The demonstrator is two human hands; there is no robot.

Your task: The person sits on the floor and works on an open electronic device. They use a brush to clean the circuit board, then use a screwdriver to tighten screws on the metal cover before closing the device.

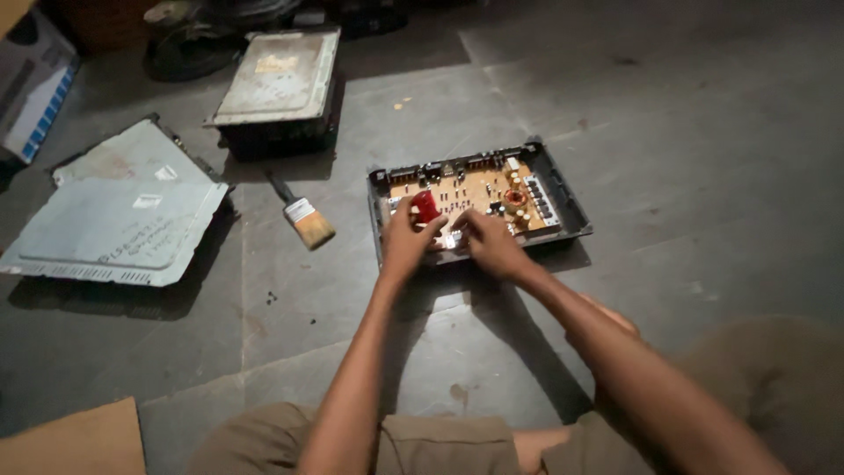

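Concrete floor point(668, 132) bears a black tray point(571, 207) holding a circuit board point(479, 189); left hand point(406, 239) grasps a red-handled tool point(425, 207).

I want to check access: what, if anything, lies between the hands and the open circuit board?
Nothing visible does. The left hand holds a red-handled tool against the circuit board, and the right hand rests on its near edge. The paintbrush lies off to the left.

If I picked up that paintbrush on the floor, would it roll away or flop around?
The paintbrush probably would not roll: its bristle end looks wide and flat, and it lies still on the floor. The dark handle looks stiff, while the pale bristles would likely bend softly. It seems small and thin, so it is probably light.
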